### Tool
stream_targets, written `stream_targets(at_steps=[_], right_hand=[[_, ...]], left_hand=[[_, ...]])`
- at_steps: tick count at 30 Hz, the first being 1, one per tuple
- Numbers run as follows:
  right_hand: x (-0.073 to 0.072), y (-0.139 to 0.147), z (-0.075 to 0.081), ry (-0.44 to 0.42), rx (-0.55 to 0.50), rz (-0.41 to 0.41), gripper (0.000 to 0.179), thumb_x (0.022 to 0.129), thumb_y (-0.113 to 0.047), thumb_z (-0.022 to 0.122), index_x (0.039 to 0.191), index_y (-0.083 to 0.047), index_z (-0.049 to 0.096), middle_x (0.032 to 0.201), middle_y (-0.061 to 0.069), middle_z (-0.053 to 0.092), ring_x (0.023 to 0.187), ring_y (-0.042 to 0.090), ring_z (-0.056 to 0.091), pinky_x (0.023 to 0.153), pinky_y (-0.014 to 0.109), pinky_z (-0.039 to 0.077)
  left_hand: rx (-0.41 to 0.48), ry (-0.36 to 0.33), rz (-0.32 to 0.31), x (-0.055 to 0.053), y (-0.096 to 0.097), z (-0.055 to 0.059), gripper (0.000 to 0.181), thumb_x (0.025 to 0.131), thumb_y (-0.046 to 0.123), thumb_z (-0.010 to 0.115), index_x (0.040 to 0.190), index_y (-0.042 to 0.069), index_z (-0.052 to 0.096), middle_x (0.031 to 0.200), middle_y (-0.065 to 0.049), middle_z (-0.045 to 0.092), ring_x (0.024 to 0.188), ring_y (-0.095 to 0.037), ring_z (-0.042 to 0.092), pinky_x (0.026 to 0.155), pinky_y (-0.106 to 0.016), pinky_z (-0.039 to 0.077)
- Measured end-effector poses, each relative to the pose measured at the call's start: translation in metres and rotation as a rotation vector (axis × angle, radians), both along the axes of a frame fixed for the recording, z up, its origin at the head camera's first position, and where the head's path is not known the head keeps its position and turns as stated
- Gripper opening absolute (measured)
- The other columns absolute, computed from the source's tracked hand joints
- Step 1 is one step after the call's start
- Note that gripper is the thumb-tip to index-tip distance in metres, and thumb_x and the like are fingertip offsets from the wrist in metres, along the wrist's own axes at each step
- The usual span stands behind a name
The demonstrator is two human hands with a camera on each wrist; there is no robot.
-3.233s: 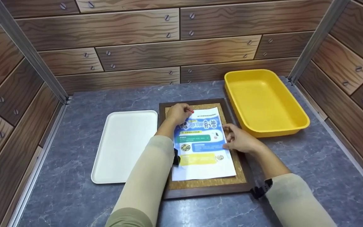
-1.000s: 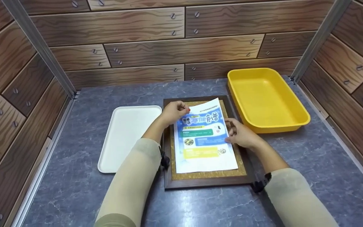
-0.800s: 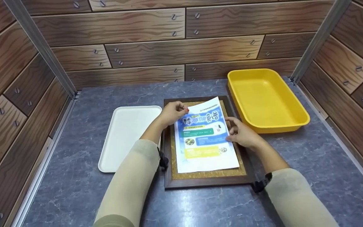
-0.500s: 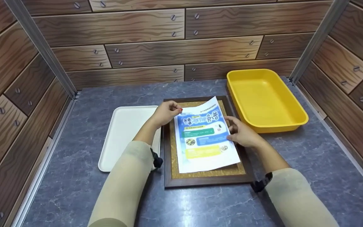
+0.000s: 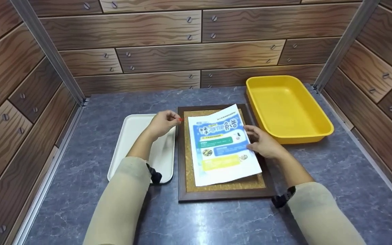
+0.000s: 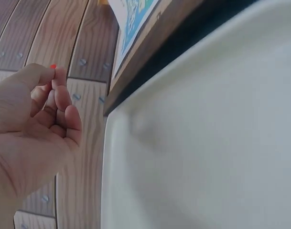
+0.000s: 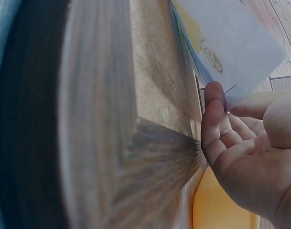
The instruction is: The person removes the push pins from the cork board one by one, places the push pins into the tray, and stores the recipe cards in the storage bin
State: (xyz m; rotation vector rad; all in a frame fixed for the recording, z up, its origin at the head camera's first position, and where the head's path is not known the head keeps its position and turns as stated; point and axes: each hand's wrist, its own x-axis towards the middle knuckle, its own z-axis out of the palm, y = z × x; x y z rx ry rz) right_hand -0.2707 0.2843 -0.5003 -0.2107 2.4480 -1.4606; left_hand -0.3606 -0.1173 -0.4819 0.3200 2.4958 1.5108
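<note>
My left hand (image 5: 161, 126) is over the white tray (image 5: 164, 160), its thumb and index finger pinching a small red push pin (image 6: 53, 66); only the red head shows. A printed poster sheet (image 5: 221, 148), blue with green and yellow panels, lies tilted over a dark-framed corkboard (image 5: 230, 195). With thumb and fingers my right hand (image 5: 264, 144) pinches the sheet's right edge. In the right wrist view the sheet (image 7: 241, 43) stands off the cork (image 7: 159, 62) where it is held. Its top edge curls upward in the head view.
A deep yellow tub (image 5: 286, 112) stands at the back right, close to the board's right side. The white tray lies just left of the board. Wood-patterned walls (image 5: 158, 29) enclose the grey marbled table (image 5: 209, 224) at the back and sides.
My left hand has drawn leftward off the poster to above the white tray, with the red pin between its fingers. The poster has lifted and tilted, its right edge still in my right hand.
</note>
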Motion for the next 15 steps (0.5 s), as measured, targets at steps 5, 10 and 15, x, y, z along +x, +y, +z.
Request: stream_targets(at_steps=[5, 10, 15], right_hand=[[0.002, 0.005, 0.006, -0.007, -0.053, -0.002, 0.075, 0.105, 0.005, 0.058, 0.172, -0.010, 0.026, 0.174, 0.025, 0.033, 0.126, 0.036, 0.063, 0.088, 0.021, 0.057], [0.002, 0.007, 0.012, -0.014, -0.108, -0.027, 0.074, 0.105, 0.004, 0.058, 0.171, -0.014, 0.029, 0.176, 0.020, 0.033, 0.123, 0.030, 0.063, 0.085, 0.022, 0.056], [0.003, 0.015, 0.023, -0.015, -0.155, -0.038, 0.075, 0.106, 0.003, 0.058, 0.172, -0.015, 0.027, 0.177, 0.017, 0.034, 0.130, 0.031, 0.058, 0.087, 0.022, 0.057]], left_hand=[[-0.007, -0.006, 0.010, 0.003, -0.012, -0.003, 0.013, 0.108, 0.018, 0.066, 0.112, 0.007, 0.072, 0.123, -0.024, 0.073, 0.112, -0.033, 0.067, 0.085, -0.027, 0.048], [-0.041, -0.001, 0.036, 0.005, -0.025, -0.008, 0.012, 0.106, 0.018, 0.067, 0.109, 0.007, 0.073, 0.115, -0.018, 0.075, 0.094, -0.013, 0.061, 0.082, -0.024, 0.048], [-0.068, -0.039, 0.026, 0.008, -0.041, -0.013, 0.013, 0.107, 0.017, 0.065, 0.112, 0.007, 0.072, 0.108, -0.004, 0.076, 0.103, -0.017, 0.065, 0.086, -0.023, 0.048]])
